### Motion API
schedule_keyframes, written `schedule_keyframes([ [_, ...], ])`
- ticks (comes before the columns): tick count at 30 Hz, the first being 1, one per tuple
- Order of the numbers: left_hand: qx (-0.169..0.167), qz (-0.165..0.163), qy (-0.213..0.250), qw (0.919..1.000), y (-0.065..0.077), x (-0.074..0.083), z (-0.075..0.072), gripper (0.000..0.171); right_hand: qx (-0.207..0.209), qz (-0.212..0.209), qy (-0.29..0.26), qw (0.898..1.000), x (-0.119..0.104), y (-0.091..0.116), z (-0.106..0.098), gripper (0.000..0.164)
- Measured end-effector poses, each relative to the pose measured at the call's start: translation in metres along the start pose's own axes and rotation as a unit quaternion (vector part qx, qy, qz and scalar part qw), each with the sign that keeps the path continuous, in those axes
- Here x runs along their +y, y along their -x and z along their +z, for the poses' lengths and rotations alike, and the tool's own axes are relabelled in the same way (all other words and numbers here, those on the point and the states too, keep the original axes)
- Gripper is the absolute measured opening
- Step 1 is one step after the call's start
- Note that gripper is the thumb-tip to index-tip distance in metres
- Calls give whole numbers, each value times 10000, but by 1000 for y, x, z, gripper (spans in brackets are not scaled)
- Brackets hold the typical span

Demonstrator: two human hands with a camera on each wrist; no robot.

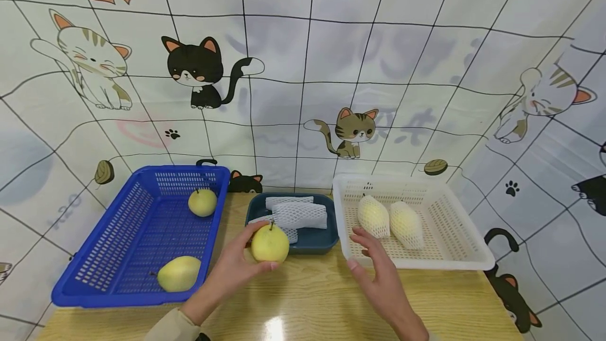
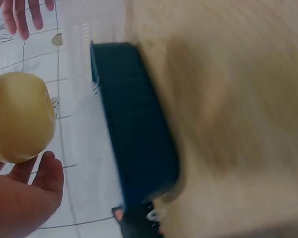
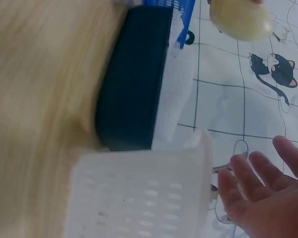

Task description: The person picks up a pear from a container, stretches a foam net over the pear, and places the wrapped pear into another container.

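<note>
My left hand (image 1: 235,263) grips a yellow-green pear (image 1: 270,244) between thumb and fingers, stem up, in front of a dark teal tray (image 1: 310,250). White foam net sleeves (image 1: 299,215) lie in that tray. In the left wrist view the same pear (image 2: 21,117) rests against the curled fingers. My right hand (image 1: 381,280) holds nothing; its fingers are spread near the front left corner of a white basket (image 1: 450,262). Inside that basket lie two pears in foam nets, one at the left (image 1: 373,217) and another beside it (image 1: 406,225).
A blue basket (image 1: 137,299) stands at the left with two bare pears, one at its back (image 1: 202,202) and one at its front (image 1: 179,273). The wooden table (image 1: 303,299) backs onto a cat-printed cloth (image 1: 279,57).
</note>
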State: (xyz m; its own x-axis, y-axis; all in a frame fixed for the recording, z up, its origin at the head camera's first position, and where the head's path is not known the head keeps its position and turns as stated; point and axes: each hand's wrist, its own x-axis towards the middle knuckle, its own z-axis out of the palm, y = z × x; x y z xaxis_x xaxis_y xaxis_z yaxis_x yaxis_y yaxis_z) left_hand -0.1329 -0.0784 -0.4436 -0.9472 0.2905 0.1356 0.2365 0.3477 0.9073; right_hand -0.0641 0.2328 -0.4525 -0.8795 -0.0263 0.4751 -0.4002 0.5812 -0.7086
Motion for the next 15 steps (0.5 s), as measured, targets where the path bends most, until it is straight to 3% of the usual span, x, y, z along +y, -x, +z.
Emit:
schedule_keyframes([
  [7, -393, -228, 103, 9989, 6, -14, 19, 83, -111, -296, -359, 9989, -1, 11, 15, 40],
  [11, -608, -112, 109, 9980, 9, -23, 27, 84, -273, -439, -488, 9975, 0, 17, 23, 40],
  [15, -762, 62, 56, 9971, 12, -33, 35, 83, -684, -202, -671, 9952, 5, 21, 31, 36],
])
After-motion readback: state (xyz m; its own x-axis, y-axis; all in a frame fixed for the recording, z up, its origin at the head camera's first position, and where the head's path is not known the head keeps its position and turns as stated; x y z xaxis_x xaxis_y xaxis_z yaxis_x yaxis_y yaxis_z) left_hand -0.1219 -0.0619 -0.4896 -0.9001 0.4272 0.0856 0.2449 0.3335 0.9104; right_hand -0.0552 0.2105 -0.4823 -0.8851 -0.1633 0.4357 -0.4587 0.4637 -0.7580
